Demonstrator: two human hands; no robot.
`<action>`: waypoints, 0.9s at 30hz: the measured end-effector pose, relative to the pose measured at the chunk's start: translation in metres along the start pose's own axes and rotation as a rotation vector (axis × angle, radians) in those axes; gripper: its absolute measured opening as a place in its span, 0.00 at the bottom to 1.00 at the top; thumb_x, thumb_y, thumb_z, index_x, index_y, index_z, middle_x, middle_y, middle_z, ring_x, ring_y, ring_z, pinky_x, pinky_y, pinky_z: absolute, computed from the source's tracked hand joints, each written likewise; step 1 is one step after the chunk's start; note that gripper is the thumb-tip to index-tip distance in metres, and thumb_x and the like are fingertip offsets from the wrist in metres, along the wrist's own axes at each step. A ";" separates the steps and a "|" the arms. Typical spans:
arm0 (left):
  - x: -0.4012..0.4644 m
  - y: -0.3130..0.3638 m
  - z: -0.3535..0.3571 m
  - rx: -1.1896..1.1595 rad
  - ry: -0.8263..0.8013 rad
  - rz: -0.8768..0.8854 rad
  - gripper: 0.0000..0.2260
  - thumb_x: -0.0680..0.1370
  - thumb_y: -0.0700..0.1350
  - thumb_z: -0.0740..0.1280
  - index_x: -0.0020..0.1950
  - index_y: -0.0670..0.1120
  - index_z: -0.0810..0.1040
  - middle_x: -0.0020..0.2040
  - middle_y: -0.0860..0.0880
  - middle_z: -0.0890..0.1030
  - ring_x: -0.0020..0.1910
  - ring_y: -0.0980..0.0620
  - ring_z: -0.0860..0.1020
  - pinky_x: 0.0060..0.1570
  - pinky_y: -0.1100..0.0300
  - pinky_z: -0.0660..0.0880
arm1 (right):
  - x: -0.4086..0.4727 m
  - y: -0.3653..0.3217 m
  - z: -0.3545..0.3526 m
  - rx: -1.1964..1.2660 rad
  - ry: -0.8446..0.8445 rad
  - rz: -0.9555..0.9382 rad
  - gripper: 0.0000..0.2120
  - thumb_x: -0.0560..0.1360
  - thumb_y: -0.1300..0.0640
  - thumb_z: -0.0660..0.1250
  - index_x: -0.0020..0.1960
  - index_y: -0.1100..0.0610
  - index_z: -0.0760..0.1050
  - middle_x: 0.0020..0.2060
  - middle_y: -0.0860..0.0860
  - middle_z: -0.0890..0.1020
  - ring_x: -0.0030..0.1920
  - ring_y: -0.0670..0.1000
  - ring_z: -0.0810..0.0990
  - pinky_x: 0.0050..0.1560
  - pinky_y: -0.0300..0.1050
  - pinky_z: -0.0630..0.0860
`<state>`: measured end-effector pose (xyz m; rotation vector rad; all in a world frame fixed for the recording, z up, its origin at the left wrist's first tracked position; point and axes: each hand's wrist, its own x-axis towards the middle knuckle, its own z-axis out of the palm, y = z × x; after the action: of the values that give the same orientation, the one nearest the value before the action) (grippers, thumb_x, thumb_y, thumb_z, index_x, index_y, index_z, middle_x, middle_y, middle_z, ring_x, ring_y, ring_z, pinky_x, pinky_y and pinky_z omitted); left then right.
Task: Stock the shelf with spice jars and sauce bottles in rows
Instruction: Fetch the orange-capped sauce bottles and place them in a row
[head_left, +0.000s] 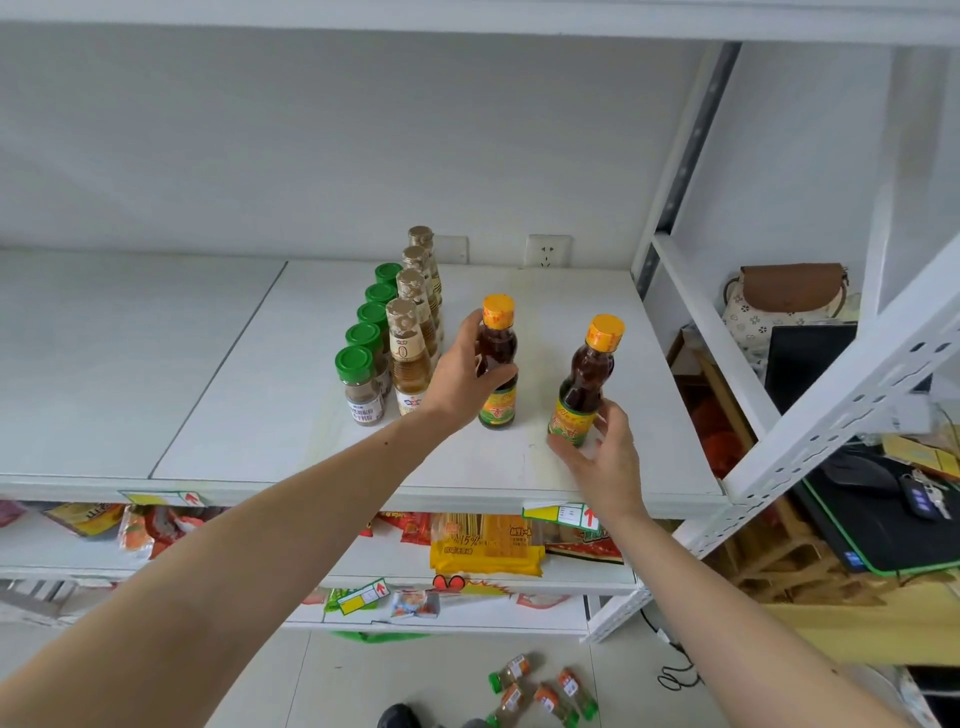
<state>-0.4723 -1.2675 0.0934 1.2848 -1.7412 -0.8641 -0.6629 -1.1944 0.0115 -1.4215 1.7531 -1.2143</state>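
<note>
left hand (464, 371) fingers curled round dark orange-capped sauce bottle (497, 364) standing on white shelf (291, 415) | right hand (602, 447) fingers gripped second tilted orange-capped sauce bottle (587, 382) beside it

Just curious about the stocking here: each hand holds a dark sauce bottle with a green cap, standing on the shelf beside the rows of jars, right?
Not quite: the caps are yellow, not green. The head view shows the left hand and right hand each holding a dark bottle with a yellow cap, on the shelf beside the rows. Green caps belong to the spice jars.
</note>
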 end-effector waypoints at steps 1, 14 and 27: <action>0.000 0.002 -0.001 -0.002 -0.002 0.015 0.30 0.75 0.41 0.72 0.73 0.48 0.62 0.60 0.49 0.76 0.61 0.49 0.76 0.64 0.51 0.73 | -0.006 -0.001 0.002 -0.014 0.049 0.004 0.38 0.70 0.47 0.76 0.72 0.57 0.62 0.67 0.53 0.71 0.67 0.51 0.71 0.62 0.44 0.70; 0.014 0.023 -0.029 -0.047 0.008 0.076 0.27 0.78 0.44 0.69 0.75 0.44 0.65 0.68 0.46 0.75 0.65 0.55 0.73 0.63 0.63 0.72 | -0.026 -0.036 0.053 -0.066 0.013 -0.240 0.17 0.71 0.51 0.74 0.55 0.52 0.71 0.49 0.45 0.75 0.49 0.47 0.75 0.46 0.47 0.76; 0.049 0.060 -0.065 0.392 -0.230 0.106 0.16 0.75 0.44 0.73 0.61 0.44 0.79 0.55 0.46 0.83 0.53 0.50 0.81 0.56 0.58 0.76 | 0.029 -0.033 0.101 -0.211 0.039 -0.079 0.22 0.76 0.53 0.69 0.67 0.59 0.69 0.56 0.56 0.80 0.57 0.58 0.78 0.53 0.51 0.75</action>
<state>-0.4486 -1.3039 0.1850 1.3648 -2.2226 -0.6482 -0.5697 -1.2519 0.0013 -1.6103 1.9141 -1.1302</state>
